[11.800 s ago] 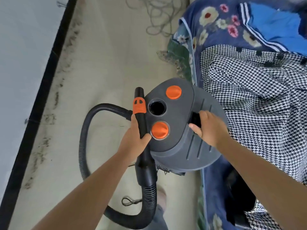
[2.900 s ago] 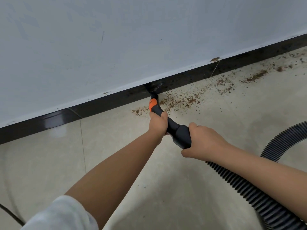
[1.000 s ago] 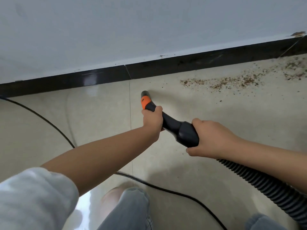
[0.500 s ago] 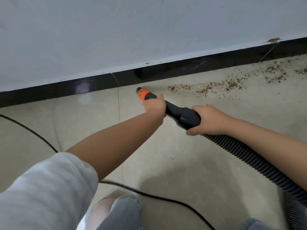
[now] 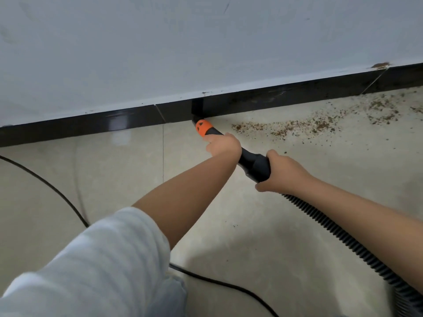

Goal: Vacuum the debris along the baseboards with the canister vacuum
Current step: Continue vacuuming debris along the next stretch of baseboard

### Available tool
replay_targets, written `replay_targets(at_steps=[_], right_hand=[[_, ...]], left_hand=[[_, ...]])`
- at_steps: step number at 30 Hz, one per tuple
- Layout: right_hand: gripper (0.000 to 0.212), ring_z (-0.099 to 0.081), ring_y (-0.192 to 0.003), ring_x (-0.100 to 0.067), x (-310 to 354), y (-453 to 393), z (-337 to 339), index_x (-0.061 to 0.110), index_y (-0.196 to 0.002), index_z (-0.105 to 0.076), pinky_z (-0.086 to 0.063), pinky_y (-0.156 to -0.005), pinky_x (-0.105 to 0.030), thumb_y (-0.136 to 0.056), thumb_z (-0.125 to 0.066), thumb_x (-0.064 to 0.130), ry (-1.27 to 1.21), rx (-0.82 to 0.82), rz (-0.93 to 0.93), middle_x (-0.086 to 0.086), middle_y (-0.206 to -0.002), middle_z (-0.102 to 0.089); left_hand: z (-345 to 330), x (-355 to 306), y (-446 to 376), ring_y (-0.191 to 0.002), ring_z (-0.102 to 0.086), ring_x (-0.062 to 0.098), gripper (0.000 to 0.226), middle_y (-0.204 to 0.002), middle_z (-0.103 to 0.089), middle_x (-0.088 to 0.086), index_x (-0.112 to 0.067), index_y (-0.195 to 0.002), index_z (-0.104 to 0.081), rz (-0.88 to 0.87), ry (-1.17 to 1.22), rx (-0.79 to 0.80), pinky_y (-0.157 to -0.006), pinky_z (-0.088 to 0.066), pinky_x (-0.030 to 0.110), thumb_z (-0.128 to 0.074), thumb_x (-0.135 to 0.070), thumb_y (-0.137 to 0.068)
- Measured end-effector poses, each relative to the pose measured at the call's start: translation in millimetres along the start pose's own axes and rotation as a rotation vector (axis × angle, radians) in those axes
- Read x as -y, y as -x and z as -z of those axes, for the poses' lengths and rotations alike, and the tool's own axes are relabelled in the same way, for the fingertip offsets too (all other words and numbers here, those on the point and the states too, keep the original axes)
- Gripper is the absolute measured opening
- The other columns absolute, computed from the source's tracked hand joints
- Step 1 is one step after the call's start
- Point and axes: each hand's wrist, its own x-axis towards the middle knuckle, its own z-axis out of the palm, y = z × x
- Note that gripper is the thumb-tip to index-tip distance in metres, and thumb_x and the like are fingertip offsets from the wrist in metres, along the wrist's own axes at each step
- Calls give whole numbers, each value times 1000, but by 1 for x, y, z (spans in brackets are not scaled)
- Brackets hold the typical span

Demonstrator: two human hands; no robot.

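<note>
The black vacuum nozzle with an orange collar [image 5: 203, 127] points up-left, its tip touching the foot of the black baseboard [image 5: 128, 118]. My left hand [image 5: 223, 144] grips the nozzle just behind the orange collar. My right hand [image 5: 285, 171] grips the thick black cuff [image 5: 256, 164] where the ribbed hose [image 5: 338, 234] joins. Brown debris [image 5: 295, 128] lies scattered on the floor to the right of the nozzle tip, trailing along the baseboard toward the right edge. The canister is out of view.
A grey-white wall [image 5: 183, 46] rises above the baseboard. A thin black power cord [image 5: 57, 191] curves over the beige tiles at left and passes under my left arm to the bottom [image 5: 229, 286]. The hose runs off at the lower right.
The nozzle has moved forward until its tip meets the baseboard. Both hands keep the same grips. The view has shifted slightly closer to the wall.
</note>
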Motion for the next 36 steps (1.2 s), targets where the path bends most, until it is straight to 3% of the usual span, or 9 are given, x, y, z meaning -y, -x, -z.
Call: replay_targets(at_steps=[5, 11, 17, 22, 26, 28, 33, 36], right_hand=[[37, -43, -67, -25, -4, 6, -26, 12, -102, -34, -24, -46, -26, -82, -61, 27, 173, -210, 54, -2, -89, -38], [41, -43, -66, -23, -9, 3, -21, 15, -91, -26, -23, -44, -24, -78, -63, 26, 105, -172, 134, -1, -86, -41], [41, -41, -66, -22, 26, 12, -18, 16, -91, -24, -22, -45, -24, -79, -62, 25, 170, -104, 229, -1, -87, -38], [35, -42, -67, -25, 61, 22, -41, 16, -99, -30, -26, -49, -29, -79, -58, 23, 218, 8, 354, -1, -89, -37], [36, -35, -57, -19, 76, 32, -57, 13, -109, -34, -21, -45, -25, -83, -55, 26, 235, 55, 418, 0, -90, -32], [35, -29, -53, -12, 79, 38, -62, 14, -108, -33, -19, -45, -23, -83, -54, 27, 241, 79, 440, 0, -90, -32], [36, -40, -66, -22, 68, 50, -69, 18, -94, -21, -20, -45, -21, -82, -53, 30, 275, 118, 436, 2, -89, -34], [38, -40, -67, -24, 58, 50, -69, 18, -92, -21, -21, -45, -23, -81, -54, 31, 284, 92, 424, 0, -92, -40]], left_hand=[[-4, 4, -3, -132, -37, 29, 55, -148, -28, 15, -5, -147, -14, -122, -124, 30, -102, -36, 34, -37, -13, -98], [-2, 10, 2, -114, -49, 33, 66, -136, -38, 16, -10, -147, -13, 46, 39, -71, -95, -46, 40, -49, -22, -93], [29, 21, -3, -115, -48, 33, 66, -139, -31, 18, -12, -148, -11, 77, 62, -192, -94, -41, 38, -48, -21, -94], [76, 51, -2, -124, -42, 30, 68, -144, -27, 17, -6, -148, -10, 224, 110, -313, -102, -34, 37, -49, -22, -95], [102, 69, 7, -118, -48, 32, 65, -144, -26, 20, -8, -148, -9, 191, 40, -372, -96, -38, 37, -46, -22, -96], [108, 78, 11, -117, -48, 32, 65, -144, -25, 20, -9, -149, -6, 207, 28, -381, -95, -39, 36, -44, -22, -97], [102, 96, 22, -117, -48, 33, 68, -143, -26, 18, -9, -149, -3, 294, 95, -332, -95, -38, 36, -45, -22, -97], [93, 93, 28, -115, -50, 32, 70, -143, -24, 17, -10, -149, 0, 262, 80, -314, -95, -39, 37, -45, -21, -97]])
